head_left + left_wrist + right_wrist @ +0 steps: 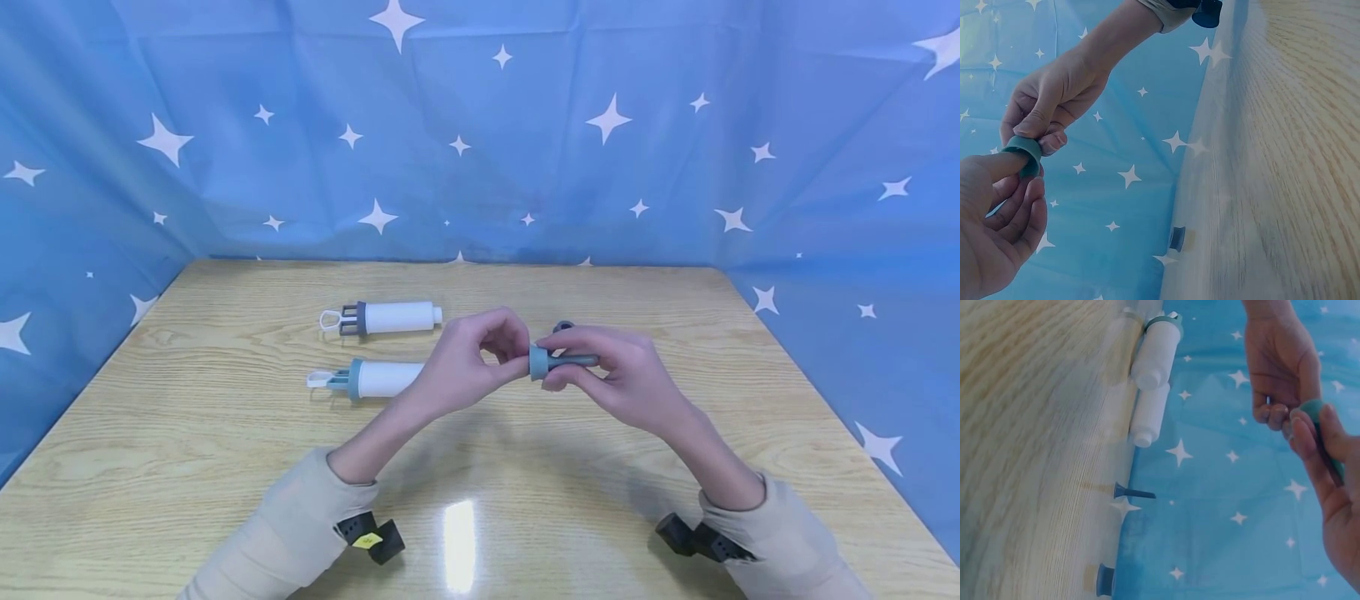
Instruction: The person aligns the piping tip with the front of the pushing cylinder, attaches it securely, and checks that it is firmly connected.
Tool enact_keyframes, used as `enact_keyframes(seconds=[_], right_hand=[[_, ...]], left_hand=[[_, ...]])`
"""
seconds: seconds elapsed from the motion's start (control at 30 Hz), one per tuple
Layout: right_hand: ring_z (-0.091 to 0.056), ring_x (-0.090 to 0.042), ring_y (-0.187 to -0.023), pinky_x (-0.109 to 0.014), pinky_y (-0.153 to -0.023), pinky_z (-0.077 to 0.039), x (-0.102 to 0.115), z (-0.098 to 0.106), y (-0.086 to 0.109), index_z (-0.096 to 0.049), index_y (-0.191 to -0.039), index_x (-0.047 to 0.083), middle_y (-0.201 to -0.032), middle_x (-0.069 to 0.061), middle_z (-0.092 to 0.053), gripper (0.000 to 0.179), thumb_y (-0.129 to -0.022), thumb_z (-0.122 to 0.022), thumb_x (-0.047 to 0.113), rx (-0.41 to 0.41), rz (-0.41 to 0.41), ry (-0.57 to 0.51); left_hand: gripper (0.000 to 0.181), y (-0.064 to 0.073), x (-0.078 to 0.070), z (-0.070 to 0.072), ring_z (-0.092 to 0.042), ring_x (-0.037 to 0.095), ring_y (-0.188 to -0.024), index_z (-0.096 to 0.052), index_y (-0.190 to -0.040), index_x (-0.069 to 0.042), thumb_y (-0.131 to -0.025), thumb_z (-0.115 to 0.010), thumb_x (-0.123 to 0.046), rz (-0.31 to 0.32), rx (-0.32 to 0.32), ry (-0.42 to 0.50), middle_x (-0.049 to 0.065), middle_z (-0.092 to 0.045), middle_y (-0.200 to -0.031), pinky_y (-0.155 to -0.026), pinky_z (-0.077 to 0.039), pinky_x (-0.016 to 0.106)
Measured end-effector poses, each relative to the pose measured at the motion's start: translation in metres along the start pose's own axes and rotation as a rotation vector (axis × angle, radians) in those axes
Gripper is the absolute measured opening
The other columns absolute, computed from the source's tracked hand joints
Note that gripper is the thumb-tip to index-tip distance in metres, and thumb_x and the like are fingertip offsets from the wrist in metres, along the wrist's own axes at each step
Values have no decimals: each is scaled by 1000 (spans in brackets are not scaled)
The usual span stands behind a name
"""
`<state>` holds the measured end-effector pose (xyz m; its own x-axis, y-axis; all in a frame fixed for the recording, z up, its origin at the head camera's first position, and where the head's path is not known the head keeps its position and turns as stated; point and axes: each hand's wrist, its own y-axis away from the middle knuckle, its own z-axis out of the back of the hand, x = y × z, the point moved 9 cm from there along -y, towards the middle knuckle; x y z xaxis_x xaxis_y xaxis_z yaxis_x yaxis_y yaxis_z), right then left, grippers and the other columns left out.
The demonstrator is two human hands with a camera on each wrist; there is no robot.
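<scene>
A teal ring-shaped cap (pixel 538 362) with a slim dark green nozzle (pixel 576 360) on its right side is held above the table between both hands. My left hand (pixel 471 358) grips the cap's left edge. In the left wrist view, its thumb reaches to the opening of the teal cap (pixel 1034 150). My right hand (pixel 618 371) pinches the cap and nozzle from the other side, thumb below and fingers above. The right wrist view shows the dark nozzle (pixel 1329 453) lying between these fingers. How the nozzle sits inside the cap is hidden.
Two white syringe-like tubes lie to the left, one with a grey collar (pixel 362 318), one with a teal collar (pixel 355 380) and partly behind my left forearm. A dark funnel-shaped nozzle (pixel 1132 492) and a dark ring (pixel 1105 579) stand on the wooden table (pixel 187 433). Starred blue cloth surrounds it.
</scene>
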<state>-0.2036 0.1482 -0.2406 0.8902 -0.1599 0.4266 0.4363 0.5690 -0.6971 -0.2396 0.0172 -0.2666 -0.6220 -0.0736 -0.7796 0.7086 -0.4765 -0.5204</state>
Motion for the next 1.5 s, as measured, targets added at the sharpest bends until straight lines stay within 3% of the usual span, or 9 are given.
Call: enact_keyframes(seconds=[0.27, 0.53, 0.77, 0.9, 1.07, 1.37, 1.5], right_hand=[[-71, -10, -78, -19, -73, -57, -2, 3, 0, -71, -112, -3, -92, -6, -74, 34, -98, -65, 27, -12, -13, 52], [-72, -10, -79, -18, -74, -56, -5, 4, 1, -71, -112, -3, -93, -7, -74, 34, -97, -66, 27, -15, -13, 41], [-73, -11, -77, -21, -73, -58, -10, 5, 3, -69, -113, -7, -93, -12, -74, 33, -97, -67, 22, -10, -40, 21], [-73, -11, -76, -22, -73, -58, -14, 6, 3, -69, -114, -6, -91, -10, -74, 25, -92, -71, 6, -6, -72, 10], [-73, -12, -75, -24, -71, -59, -15, 5, 2, -69, -114, -6, -90, -9, -74, 31, -84, -72, -13, 2, -81, -7], [-72, -9, -73, -24, -70, -59, -23, 3, 5, -69, -115, -3, -88, -8, -75, 33, -84, -72, -15, 21, -109, 16], [-71, -9, -72, -24, -69, -59, -25, 3, 6, -69, -114, -4, -87, -8, -74, 34, -83, -72, -17, 22, -115, 15]], left_hand=[[12, -2, -2, 0, -65, 7, -75, -65, -96, -5, -89, -74, -1, -16, 49, -9, 2, -66, -86, -70, -58, 30], [14, 3, 2, 4, -64, 8, -79, -66, -102, -5, -92, -75, -8, 10, 94, -52, -1, -67, -88, -73, -57, 28], [18, 14, 16, 19, -63, 9, -87, -68, -107, -9, -91, -76, -15, 60, 79, -172, -4, -67, -94, -79, -56, 35], [19, 22, 26, 28, -62, 13, -92, -68, -106, -11, -91, -77, -17, 92, 70, -239, -3, -67, -98, -82, -55, 37], [24, 32, 38, 40, -62, 16, -102, -68, -112, -11, -91, -77, -19, 134, 62, -321, -2, -67, -105, -87, -53, 38], [34, 47, 50, 60, -61, 27, -109, -67, -120, -6, -90, -78, -18, 148, 81, -418, 5, -67, -114, -93, -51, 47], [40, 54, 60, 65, -58, 28, -112, -65, -124, -3, -90, -78, -20, 202, 125, -438, 9, -66, -119, -97, -49, 48]])
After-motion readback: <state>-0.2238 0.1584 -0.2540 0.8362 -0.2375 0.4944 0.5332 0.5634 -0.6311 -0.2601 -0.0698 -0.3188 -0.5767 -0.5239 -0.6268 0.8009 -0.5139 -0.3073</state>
